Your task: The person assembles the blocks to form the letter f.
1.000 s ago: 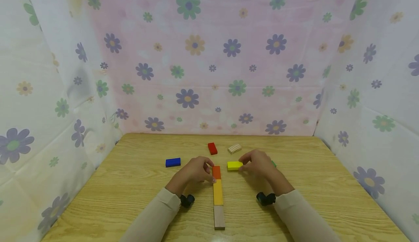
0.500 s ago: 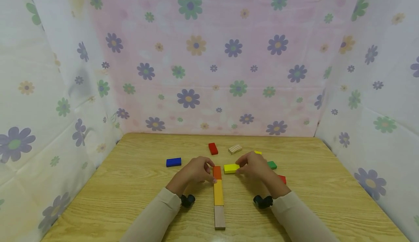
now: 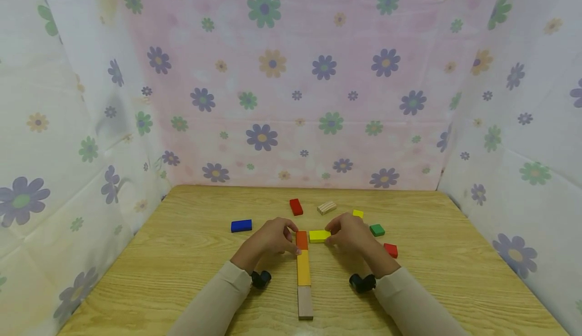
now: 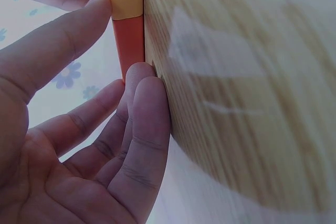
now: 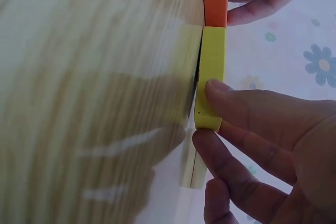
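A straight row of flat wooden blocks runs along the table: a plain wood block (image 3: 305,302) nearest me, a yellow-orange block (image 3: 303,268), then a red-orange block (image 3: 302,240) at the far end. My left hand (image 3: 275,235) holds the row from the left, thumb at the joint of the two coloured blocks and index fingertip at the red-orange block's far end (image 4: 129,51). On the other side, my right hand (image 3: 350,230) pinches a yellow block (image 3: 318,236) by its right end. In the right wrist view its far end lies against or very near the red-orange block.
Behind the hands lie a red block (image 3: 296,206) and a striped wood block (image 3: 326,207). A blue block (image 3: 241,226) is at left. On the right are a small yellow block (image 3: 358,214), a green block (image 3: 377,230) and another red block (image 3: 390,250). Floral cloth (image 3: 291,98) surrounds the table.
My right hand has moved left and slightly nearer with the yellow block, up to the row's far end. The green, small yellow and right red blocks have come into view. The left hand stays put.
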Available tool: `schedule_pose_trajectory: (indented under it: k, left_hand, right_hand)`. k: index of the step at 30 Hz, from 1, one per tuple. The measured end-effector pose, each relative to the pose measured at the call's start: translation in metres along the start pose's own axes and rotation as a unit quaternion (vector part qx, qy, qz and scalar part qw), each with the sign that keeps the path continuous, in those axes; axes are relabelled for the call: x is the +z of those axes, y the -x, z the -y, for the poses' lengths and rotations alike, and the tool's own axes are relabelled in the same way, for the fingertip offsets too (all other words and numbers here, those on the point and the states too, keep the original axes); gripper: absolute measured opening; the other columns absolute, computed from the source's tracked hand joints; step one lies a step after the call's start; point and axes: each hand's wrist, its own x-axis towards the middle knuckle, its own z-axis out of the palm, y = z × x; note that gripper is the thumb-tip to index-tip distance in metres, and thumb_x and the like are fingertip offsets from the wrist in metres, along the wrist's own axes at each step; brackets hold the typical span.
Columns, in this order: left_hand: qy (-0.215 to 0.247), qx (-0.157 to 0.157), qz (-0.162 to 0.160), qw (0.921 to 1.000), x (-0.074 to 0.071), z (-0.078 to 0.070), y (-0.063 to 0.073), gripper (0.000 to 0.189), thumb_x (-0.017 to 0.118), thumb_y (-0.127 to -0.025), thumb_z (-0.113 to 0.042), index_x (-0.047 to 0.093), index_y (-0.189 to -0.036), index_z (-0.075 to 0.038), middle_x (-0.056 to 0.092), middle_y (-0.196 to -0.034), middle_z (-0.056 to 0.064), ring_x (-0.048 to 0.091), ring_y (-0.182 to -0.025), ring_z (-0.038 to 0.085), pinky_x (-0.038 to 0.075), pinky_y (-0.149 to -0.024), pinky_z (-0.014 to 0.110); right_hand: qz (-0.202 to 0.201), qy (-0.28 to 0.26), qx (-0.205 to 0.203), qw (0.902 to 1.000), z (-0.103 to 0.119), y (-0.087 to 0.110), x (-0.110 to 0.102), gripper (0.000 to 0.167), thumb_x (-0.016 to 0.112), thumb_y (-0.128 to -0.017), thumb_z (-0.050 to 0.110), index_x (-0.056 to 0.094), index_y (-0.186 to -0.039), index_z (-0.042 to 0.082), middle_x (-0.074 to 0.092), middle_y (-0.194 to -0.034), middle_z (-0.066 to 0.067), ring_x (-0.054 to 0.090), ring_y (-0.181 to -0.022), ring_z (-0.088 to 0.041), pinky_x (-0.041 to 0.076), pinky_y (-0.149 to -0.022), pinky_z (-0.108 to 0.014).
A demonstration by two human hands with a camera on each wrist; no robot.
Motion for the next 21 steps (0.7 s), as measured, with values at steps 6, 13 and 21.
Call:
schedule_pose_trajectory:
  k: [6, 13, 21]
  left_hand:
    - [0.008, -0.001, 0.003, 1.0000, 0.0004, 0.0011, -0.0003, 0.054, 0.094, -0.077, -0.022, 0.067, -0.123, -0.009, 0.062, -0.093, 0.006, 0.058, -0.069, 0.020, 0.052, -0.061, 0.030]
    - [0.005, -0.004, 0.001, 1.0000, 0.0003, 0.0007, -0.0010, 0.054, 0.094, -0.077, -0.022, 0.067, -0.123, -0.010, 0.062, -0.093, 0.006, 0.058, -0.071, 0.020, 0.052, -0.063, 0.030]
    - [0.000, -0.007, 0.000, 1.0000, 0.0002, -0.0003, -0.0001, 0.054, 0.094, -0.076, -0.022, 0.068, -0.122, -0.010, 0.063, -0.092, 0.006, 0.058, -0.072, 0.020, 0.051, -0.063, 0.030]
  right_hand:
    - [-0.002, 0.009, -0.002, 1.0000, 0.0019, -0.0004, 0.0034, 0.027, 0.090, -0.081, 0.022, 0.081, -0.107, 0.018, 0.072, -0.097, 0.004, 0.064, -0.089, -0.015, 0.056, -0.081, -0.038]
    - [-0.005, 0.002, -0.008, 1.0000, 0.0029, -0.0012, 0.0048, 0.027, 0.090, -0.080, 0.020, 0.081, -0.106, 0.017, 0.073, -0.097, 0.004, 0.064, -0.088, -0.015, 0.056, -0.081, -0.038]
    - [-0.004, -0.007, -0.013, 0.9999, 0.0034, -0.0001, 0.0053, 0.027, 0.091, -0.080, 0.019, 0.081, -0.105, 0.016, 0.072, -0.095, 0.003, 0.063, -0.086, -0.015, 0.056, -0.079, -0.036]
